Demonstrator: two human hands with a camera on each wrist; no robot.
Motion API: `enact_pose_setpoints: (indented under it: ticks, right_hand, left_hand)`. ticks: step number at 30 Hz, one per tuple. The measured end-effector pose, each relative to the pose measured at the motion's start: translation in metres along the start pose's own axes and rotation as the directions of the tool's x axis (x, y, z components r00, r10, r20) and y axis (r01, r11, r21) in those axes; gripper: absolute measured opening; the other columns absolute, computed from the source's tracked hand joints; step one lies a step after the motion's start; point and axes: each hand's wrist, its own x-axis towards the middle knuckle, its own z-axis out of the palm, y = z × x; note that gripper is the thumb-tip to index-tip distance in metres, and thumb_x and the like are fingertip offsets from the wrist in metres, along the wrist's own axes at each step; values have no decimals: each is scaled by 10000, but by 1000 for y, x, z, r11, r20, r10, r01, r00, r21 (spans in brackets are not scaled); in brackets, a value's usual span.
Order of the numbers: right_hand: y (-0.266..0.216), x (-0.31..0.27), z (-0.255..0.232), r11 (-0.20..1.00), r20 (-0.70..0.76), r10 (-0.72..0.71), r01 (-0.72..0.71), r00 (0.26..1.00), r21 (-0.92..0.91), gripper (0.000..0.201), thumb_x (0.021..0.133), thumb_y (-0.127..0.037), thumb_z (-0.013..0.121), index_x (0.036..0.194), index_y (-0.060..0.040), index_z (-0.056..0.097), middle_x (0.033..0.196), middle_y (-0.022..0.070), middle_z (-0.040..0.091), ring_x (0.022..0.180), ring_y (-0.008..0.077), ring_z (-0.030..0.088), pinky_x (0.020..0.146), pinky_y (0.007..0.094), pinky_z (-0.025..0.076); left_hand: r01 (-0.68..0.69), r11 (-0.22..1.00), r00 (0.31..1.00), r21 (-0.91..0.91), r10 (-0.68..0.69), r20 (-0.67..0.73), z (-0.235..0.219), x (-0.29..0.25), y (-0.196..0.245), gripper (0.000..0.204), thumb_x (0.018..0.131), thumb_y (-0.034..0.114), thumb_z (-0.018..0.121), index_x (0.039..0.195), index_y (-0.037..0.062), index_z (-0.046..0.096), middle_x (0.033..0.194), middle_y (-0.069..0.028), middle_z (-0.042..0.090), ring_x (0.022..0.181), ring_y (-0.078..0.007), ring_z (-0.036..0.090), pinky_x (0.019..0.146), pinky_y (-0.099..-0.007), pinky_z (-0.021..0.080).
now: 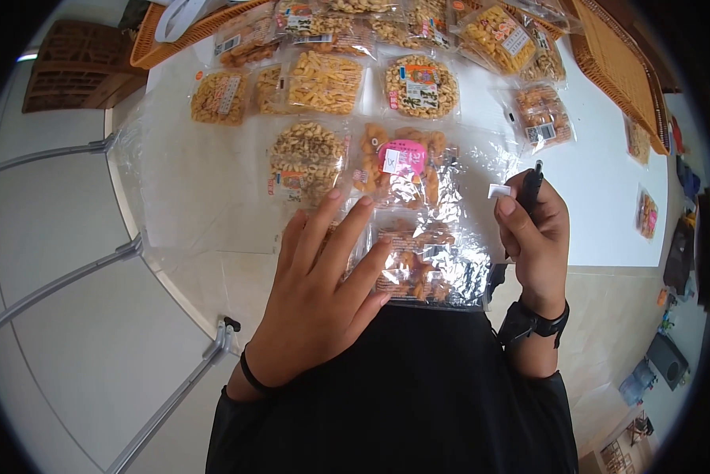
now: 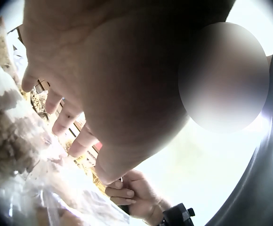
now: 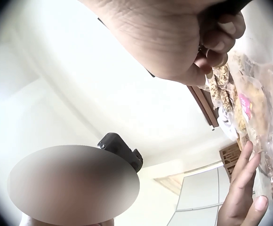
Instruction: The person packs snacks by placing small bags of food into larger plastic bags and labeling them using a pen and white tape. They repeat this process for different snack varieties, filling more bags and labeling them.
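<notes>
My left hand (image 1: 319, 296) lies spread with straight fingers over clear plastic packs of snacks, fingertips at their surface. Just ahead of its fingers are a nut snack pack (image 1: 307, 154) and a pack of brown twisted snacks (image 1: 371, 170) bearing a pink label (image 1: 412, 148) and a small white sticker (image 1: 390, 161). Another shiny snack pack (image 1: 418, 276) sits nearer the body. To the right, my right hand (image 1: 538, 245) pinches a small white label (image 1: 499, 191) between thumb and finger and also holds a black pen (image 1: 533, 183), tip pointing away.
Several more snack packs (image 1: 323, 83) cover the far part of the white table (image 1: 608, 237). Wicker trays (image 1: 619, 71) stand along the back and right. One small pack (image 1: 647, 215) lies at the right edge. A folding frame (image 1: 177, 379) stands at left.
</notes>
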Motion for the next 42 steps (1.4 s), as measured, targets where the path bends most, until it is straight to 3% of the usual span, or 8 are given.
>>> enact_pose_setpoints:
  ticks: [3, 10, 13, 18, 21, 28, 38, 42]
  right_hand:
    - [3, 1, 3, 996, -25, -54, 52, 998, -70, 129, 957, -155, 649, 950, -59, 563, 655, -53, 494, 456, 1, 325, 406, 188, 208]
    - [-9, -8, 3, 999, -8, -6, 6, 1000, -47, 133, 949, -133, 675, 891, -35, 607, 689, -47, 541, 544, 14, 414, 479, 189, 271]
    - [-4, -9, 4, 987, -26, -93, 89, 995, -134, 124, 948, -124, 641, 857, -46, 609, 595, -55, 490, 428, 9, 335, 389, 200, 208]
    - [-23, -13, 3, 979, 88, -23, 40, 996, -199, 139, 906, -106, 722, 821, -21, 651, 677, -48, 566, 577, 26, 450, 526, 205, 323]
    - [-30, -18, 9, 961, 125, -13, 47, 992, -271, 149, 908, -95, 721, 805, -17, 646, 677, -44, 564, 596, 33, 455, 549, 210, 337]
    - [-39, -15, 22, 883, 262, 87, 48, 961, -467, 176, 933, -112, 690, 807, -11, 618, 655, -62, 519, 609, 24, 430, 544, 217, 337]
    - [-56, -9, 16, 919, 382, 110, 52, 917, -390, 153, 924, -122, 708, 918, 30, 699, 643, 15, 631, 590, 48, 549, 540, 223, 413]
    - [-104, 6, 69, 836, 514, 226, 106, 827, -539, 114, 910, -97, 722, 894, 15, 707, 620, 0, 617, 569, 48, 553, 526, 244, 429]
  left_hand:
    - [14, 998, 999, -57, -16, -40, -2, -10, -2, 446, 786, 206, 751, 1185, 35, 650, 1436, -207, 480, 1386, -452, 364, 1108, -554, 336]
    - [134, 987, 958, -93, -153, -241, -3, -39, -12, 346, 760, 109, 752, 1086, 31, 668, 1410, -184, 511, 1377, -441, 386, 1105, -536, 353]
    - [247, 963, 869, -107, -269, -415, -6, -54, -22, 337, 766, 102, 744, 1084, 33, 658, 1403, -171, 518, 1378, -447, 383, 1107, -535, 350]
    - [482, 873, 661, -70, -415, -626, -8, -81, -71, 351, 808, 61, 709, 1146, 32, 618, 1377, -164, 529, 1354, -413, 423, 1105, -496, 362]
    - [487, 866, 607, -116, -431, -667, -5, -94, -95, 366, 817, 69, 710, 1166, 32, 607, 1379, -164, 532, 1350, -421, 424, 1113, -514, 350]
    - [612, 791, 638, 17, -481, -601, 8, -91, -117, 608, 794, 233, 769, 1323, 36, 543, 1518, -273, 318, 1421, -493, 253, 1143, -564, 268]
    - [510, 854, 709, -104, -486, -511, 6, -83, -140, 647, 804, 270, 778, 1334, 6, 516, 1511, -307, 304, 1355, -493, 344, 1126, -548, 291]
    - [516, 854, 746, -60, -483, -459, 20, -86, -151, 676, 830, 303, 746, 1372, -5, 486, 1504, -315, 323, 1380, -491, 328, 1136, -566, 272]
